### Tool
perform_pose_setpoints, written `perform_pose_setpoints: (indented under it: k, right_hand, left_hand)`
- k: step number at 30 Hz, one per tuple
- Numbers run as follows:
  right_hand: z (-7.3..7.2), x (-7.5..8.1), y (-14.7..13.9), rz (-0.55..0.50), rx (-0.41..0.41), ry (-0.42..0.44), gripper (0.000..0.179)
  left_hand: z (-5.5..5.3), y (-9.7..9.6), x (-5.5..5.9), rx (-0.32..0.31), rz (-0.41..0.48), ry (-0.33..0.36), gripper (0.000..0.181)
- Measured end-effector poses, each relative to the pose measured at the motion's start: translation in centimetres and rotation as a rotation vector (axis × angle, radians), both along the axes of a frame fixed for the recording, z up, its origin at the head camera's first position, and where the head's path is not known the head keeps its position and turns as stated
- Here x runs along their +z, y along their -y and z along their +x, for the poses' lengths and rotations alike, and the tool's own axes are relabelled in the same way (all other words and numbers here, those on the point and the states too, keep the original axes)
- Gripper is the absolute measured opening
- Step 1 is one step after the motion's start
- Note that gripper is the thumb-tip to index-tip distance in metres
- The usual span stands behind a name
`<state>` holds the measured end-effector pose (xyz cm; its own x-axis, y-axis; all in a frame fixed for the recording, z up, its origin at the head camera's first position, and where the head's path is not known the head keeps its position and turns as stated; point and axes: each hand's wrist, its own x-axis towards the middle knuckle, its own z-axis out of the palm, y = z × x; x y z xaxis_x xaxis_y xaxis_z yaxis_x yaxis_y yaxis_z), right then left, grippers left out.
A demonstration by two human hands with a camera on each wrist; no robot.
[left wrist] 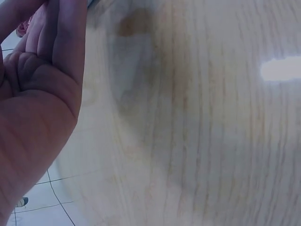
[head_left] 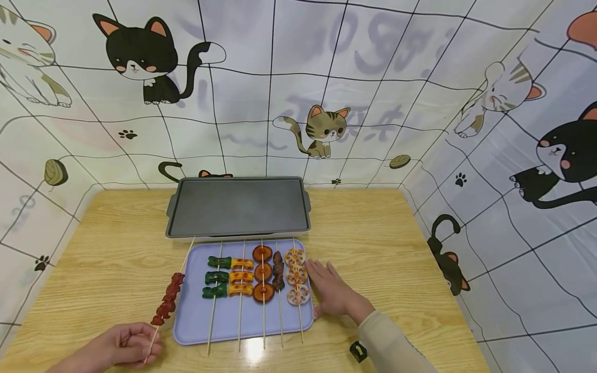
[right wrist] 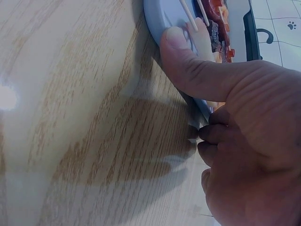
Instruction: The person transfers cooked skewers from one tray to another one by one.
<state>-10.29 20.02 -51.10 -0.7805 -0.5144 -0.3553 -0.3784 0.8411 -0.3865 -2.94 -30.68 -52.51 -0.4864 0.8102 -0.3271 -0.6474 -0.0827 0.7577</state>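
Note:
My left hand [head_left: 126,344] pinches the lower stick of a skewer of red meat chunks [head_left: 168,300], holding it tilted beside the left edge of a lavender tray [head_left: 186,321]. At the tray's right edge my right hand [head_left: 336,292] lies with straight fingers, touching the rim; the right wrist view shows its thumb [right wrist: 197,75] against the rim. Across the tray lie skewers of green pieces [head_left: 216,278], yellow pieces [head_left: 241,278], round brown slices [head_left: 263,273], dark meat [head_left: 278,272] and lotus root slices [head_left: 296,274]. The left wrist view hides most of the held skewer.
A dark flat griddle plate [head_left: 238,207] stands directly behind the tray, near the back wall. By the right sleeve a small black object [head_left: 358,351] lies on the wooden table [head_left: 373,233]. Cat-patterned sheets [head_left: 261,93] enclose the table at the back and sides.

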Motion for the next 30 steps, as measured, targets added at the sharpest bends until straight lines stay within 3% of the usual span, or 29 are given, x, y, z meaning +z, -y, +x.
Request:
perform_pose_setpoints:
  k: [7,12,18,23,30]
  right_hand:
    - [-0.1,-0.1,-0.1,-0.003,-0.003,-0.001,0.124]
    - [0.0,0.0,0.0,-0.001,-0.007,0.007,0.124]
    - [0.0,-0.1,0.0,0.001,0.001,0.001,0.124]
    - [-0.1,-0.2,0.0,0.016,0.006,-0.006,0.125]
    - [-0.1,-0.2,0.0,0.017,0.004,-0.008,0.124]
  left_hand:
    - [0.0,-0.5,-0.7,-0.022,0.008,0.019,0.025]
    - [-0.3,-1.4,-1.2,-0.031,0.018,-0.012,0.025]
    - [-0.6,-2.5,-1.4,0.008,-0.071,-0.054,0.026]
    - [-0.6,-3.6,-1.7,0.024,-0.095,-0.1,0.024]
    - [-0.6,-4.8,-1.7,0.05,-0.231,-0.157,0.026]
